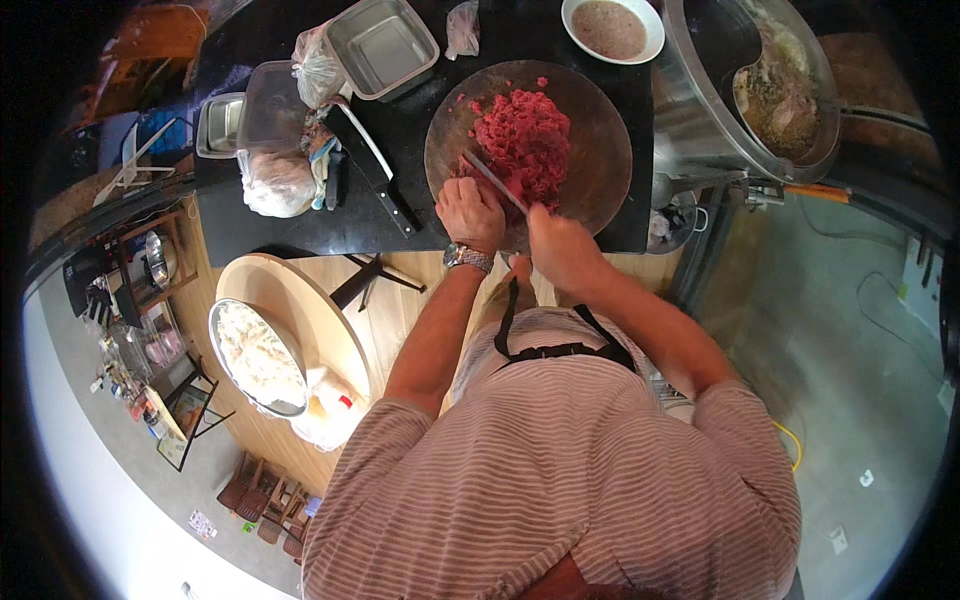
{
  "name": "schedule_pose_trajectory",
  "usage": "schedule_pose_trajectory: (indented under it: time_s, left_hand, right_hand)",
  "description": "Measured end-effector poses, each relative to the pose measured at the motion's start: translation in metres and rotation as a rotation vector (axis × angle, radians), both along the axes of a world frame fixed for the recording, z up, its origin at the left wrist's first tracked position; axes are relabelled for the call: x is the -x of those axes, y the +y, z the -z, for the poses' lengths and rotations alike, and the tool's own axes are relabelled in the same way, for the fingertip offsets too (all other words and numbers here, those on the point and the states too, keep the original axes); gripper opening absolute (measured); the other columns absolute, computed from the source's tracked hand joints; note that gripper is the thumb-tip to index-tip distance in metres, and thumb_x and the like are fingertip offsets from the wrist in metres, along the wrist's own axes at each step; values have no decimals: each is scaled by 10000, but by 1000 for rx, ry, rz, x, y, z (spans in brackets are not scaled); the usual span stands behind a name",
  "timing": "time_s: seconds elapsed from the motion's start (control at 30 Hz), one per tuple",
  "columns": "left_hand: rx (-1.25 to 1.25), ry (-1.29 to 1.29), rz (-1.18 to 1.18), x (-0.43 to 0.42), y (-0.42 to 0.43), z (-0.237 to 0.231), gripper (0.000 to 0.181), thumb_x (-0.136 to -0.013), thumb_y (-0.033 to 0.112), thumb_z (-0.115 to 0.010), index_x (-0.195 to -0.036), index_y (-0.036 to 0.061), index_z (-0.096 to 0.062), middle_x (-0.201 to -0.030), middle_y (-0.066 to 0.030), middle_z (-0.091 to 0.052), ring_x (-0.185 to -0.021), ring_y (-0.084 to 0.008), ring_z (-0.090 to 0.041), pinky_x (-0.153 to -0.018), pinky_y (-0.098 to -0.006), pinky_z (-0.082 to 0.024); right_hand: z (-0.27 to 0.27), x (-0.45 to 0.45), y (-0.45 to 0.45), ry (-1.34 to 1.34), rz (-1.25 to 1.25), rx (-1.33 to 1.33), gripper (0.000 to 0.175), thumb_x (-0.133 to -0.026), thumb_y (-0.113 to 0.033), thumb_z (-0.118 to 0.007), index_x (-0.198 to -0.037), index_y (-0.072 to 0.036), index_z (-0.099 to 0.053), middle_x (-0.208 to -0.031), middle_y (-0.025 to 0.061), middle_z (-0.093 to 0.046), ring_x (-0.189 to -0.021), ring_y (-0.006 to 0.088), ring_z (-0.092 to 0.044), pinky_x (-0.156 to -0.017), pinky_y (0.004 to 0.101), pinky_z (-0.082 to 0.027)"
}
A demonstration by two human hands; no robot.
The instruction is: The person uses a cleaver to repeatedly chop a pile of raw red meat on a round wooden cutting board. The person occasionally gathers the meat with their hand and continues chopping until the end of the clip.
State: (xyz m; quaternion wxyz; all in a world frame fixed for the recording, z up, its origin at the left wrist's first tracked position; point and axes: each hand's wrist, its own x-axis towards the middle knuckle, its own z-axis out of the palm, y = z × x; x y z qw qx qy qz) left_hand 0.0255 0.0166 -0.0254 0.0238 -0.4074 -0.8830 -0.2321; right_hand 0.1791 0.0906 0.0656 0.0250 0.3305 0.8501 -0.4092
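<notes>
My right hand (561, 251) grips a knife (495, 180), its handle hidden in my fist and its narrow blade slanting up and left across the board. Close to the blade, my left hand (470, 212) presses on a piece of red meat (491, 196) at the front of a round chopping board (600, 157). Most of that piece is covered by the fingers. A heap of chopped raw red meat (525, 131) lies just beyond the blade, with small bits scattered at its far side.
A second knife (386, 196) with a black handle lies left of the board. Behind it stand a steel pan (382, 49), a lidded plastic container (277, 105) and plastic bags (279, 184). A white bowl of liquid (609, 28) and a large steel pot (697, 112) are at the right.
</notes>
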Motion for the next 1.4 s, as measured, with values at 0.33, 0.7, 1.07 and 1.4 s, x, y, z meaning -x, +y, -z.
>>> schedule_pose_trajectory:
  time_s: [0.33,0.7,1.07,1.4]
  left_hand:
    - [-44,53,52,2,4,0,109,-807,118,-618,-866,63,-545,-912,-152,-556,-877,-396,-562,-733,-523,-440]
    - [0,-8,16,1,-1,1,113,-828,130,-616,-901,62,-562,-948,-144,-570,-922,-379,-567,-783,-503,-444]
    - [-66,27,33,2,1,-2,93,-822,96,-617,-861,50,-545,-890,-172,-556,-851,-411,-557,-729,-518,-447]
    - [-29,-12,36,5,0,5,118,-810,117,-625,-876,52,-551,-916,-160,-568,-893,-395,-564,-761,-512,-447]
  right_hand:
    - [35,42,3,-59,-22,0,145,-907,-87,-505,-975,41,-488,-777,314,-659,-786,482,-687,-696,562,-539]
    - [-11,-27,-12,-167,-90,143,148,-905,-79,-490,-996,37,-500,-806,317,-668,-808,494,-687,-732,579,-537]
    - [3,23,14,-16,12,-7,135,-882,-77,-516,-948,37,-485,-759,318,-651,-746,501,-669,-665,568,-537]
    - [38,36,4,-21,-49,22,135,-880,-77,-520,-945,33,-479,-748,308,-653,-764,487,-680,-671,565,-539]
